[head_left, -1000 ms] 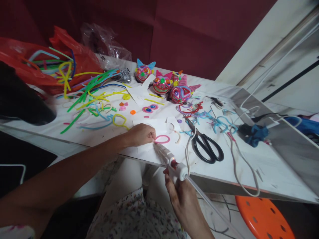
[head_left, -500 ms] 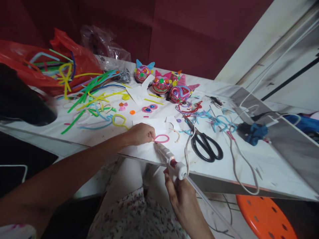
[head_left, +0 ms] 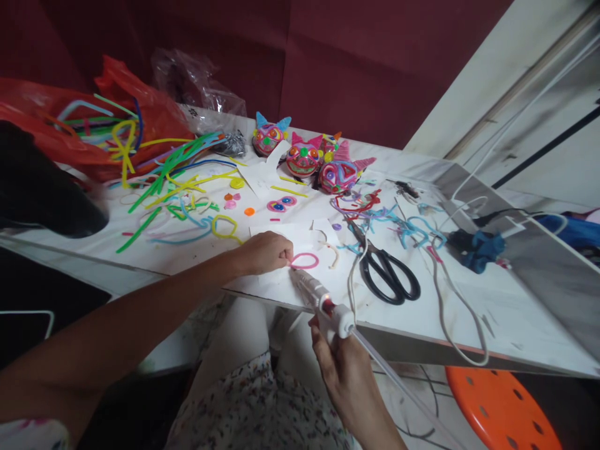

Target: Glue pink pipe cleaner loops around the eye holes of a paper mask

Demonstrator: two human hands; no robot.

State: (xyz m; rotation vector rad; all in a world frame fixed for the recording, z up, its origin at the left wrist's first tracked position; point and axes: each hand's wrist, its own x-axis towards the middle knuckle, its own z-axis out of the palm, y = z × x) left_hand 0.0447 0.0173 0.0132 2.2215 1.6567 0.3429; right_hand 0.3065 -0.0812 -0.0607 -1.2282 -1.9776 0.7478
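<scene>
My left hand (head_left: 270,253) is closed in a pinch on one end of a pink pipe cleaner (head_left: 307,254), whose rest is bent into an oval loop over white paper (head_left: 269,284). My right hand (head_left: 344,369) wraps round the handle of a white hot glue gun (head_left: 323,300). A long clear glue stick (head_left: 394,369) sticks out of the gun's back. The gun's nozzle points up and left, close to the left fingertips and the loop's pinched end; whether it touches the pipe cleaner I cannot tell.
Black-handled scissors (head_left: 387,275) lie right of the glue gun. Several colourful animal-like heads (head_left: 304,156) stand at the back. Pipe cleaners spill from a red plastic bag (head_left: 154,119) on the left. A white cord (head_left: 482,344) hangs over the front edge, above an orange stool (head_left: 499,406).
Almost nothing differs. My right hand and the glue gun have shifted very slightly to the right, while my left hand keeps its pinch on the pink pipe cleaner.
</scene>
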